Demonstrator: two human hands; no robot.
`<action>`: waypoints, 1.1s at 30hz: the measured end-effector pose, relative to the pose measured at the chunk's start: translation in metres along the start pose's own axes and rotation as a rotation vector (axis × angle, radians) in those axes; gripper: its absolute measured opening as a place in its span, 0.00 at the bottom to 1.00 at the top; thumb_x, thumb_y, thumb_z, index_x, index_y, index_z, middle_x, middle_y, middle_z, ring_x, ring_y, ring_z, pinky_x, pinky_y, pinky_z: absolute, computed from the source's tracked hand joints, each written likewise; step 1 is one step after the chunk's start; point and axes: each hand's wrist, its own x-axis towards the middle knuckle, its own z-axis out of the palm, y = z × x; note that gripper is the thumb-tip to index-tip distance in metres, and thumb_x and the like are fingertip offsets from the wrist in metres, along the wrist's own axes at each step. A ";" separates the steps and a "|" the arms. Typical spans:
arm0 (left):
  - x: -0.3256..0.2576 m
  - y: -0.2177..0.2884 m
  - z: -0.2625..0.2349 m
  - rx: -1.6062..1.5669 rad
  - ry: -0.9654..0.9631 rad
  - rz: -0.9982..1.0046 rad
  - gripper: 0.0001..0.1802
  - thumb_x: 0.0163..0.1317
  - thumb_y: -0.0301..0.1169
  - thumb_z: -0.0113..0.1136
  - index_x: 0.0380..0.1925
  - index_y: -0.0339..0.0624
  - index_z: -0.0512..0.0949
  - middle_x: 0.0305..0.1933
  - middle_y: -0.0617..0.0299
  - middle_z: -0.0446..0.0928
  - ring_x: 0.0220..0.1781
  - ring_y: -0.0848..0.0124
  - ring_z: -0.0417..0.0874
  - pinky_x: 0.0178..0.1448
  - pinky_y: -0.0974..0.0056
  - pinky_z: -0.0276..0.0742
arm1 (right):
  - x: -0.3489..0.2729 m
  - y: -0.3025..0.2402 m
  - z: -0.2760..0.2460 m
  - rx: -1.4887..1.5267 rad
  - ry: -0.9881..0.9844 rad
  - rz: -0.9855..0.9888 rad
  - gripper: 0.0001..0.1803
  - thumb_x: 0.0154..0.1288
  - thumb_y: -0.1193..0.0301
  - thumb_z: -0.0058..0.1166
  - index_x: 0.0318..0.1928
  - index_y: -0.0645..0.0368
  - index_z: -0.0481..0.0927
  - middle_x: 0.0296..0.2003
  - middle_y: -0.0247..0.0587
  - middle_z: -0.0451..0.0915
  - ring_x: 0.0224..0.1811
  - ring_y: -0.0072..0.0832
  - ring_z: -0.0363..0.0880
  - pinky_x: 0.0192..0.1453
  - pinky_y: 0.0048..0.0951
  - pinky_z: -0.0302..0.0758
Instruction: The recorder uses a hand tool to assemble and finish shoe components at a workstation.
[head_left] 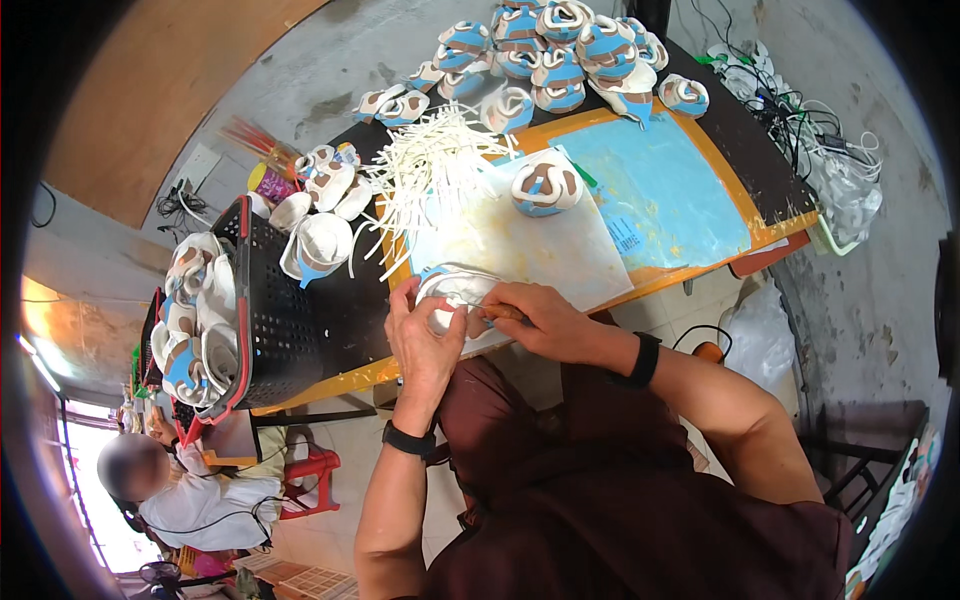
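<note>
At the table's near edge my left hand [428, 340] grips what looks like a small fabric shoe upper [458, 283], white inside with blue on its outer side. The fingers and thumb close round its near and left sides. My right hand [548, 318] is closed round the wooden handle of a thin tool [503, 312], perhaps an awl, whose tip reaches into the upper's opening and is hard to make out. Beyond both hands, a finished-looking upper [547, 187] in blue, brown and white sits on a pale sheet [490, 235].
White strips [440, 160] lie heaped at the sheet's far left. More uppers are piled along the far edge [560, 65] and fill a black basket [275, 300] at left. A blue sheet [660, 190] covers the right side. Another person [200, 500] sits at lower left.
</note>
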 end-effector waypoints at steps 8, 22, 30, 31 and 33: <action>0.000 -0.009 0.003 -0.064 -0.041 -0.041 0.07 0.49 0.28 0.70 0.28 0.39 0.83 0.58 0.48 0.72 0.55 0.50 0.76 0.58 0.53 0.69 | -0.002 -0.002 0.000 -0.091 -0.017 -0.046 0.09 0.64 0.74 0.54 0.45 0.60 0.74 0.38 0.47 0.79 0.41 0.46 0.77 0.45 0.40 0.72; -0.001 -0.005 0.000 0.007 -0.058 0.029 0.07 0.52 0.20 0.65 0.32 0.39 0.80 0.59 0.45 0.70 0.57 0.46 0.74 0.61 0.51 0.70 | 0.014 -0.003 0.005 -0.114 0.061 0.008 0.10 0.63 0.76 0.53 0.45 0.62 0.74 0.29 0.51 0.79 0.29 0.49 0.78 0.33 0.40 0.72; 0.000 -0.003 -0.003 0.020 -0.089 0.027 0.07 0.52 0.19 0.63 0.33 0.37 0.79 0.60 0.42 0.70 0.58 0.44 0.73 0.62 0.50 0.69 | 0.022 -0.007 0.007 -0.171 -0.007 0.052 0.09 0.60 0.75 0.50 0.42 0.61 0.73 0.29 0.50 0.78 0.32 0.49 0.77 0.35 0.43 0.72; 0.000 -0.002 -0.004 0.021 -0.088 0.025 0.07 0.52 0.19 0.63 0.33 0.37 0.79 0.60 0.42 0.70 0.57 0.44 0.73 0.62 0.50 0.69 | 0.023 -0.007 0.009 -0.196 0.002 0.036 0.09 0.58 0.76 0.49 0.41 0.61 0.73 0.29 0.50 0.79 0.34 0.50 0.79 0.37 0.45 0.73; 0.000 -0.002 -0.005 0.021 -0.087 0.022 0.07 0.52 0.18 0.62 0.33 0.36 0.79 0.60 0.42 0.70 0.57 0.44 0.74 0.62 0.50 0.70 | 0.023 -0.006 0.010 -0.220 0.010 0.021 0.08 0.57 0.76 0.48 0.39 0.60 0.73 0.30 0.50 0.80 0.36 0.51 0.80 0.39 0.47 0.74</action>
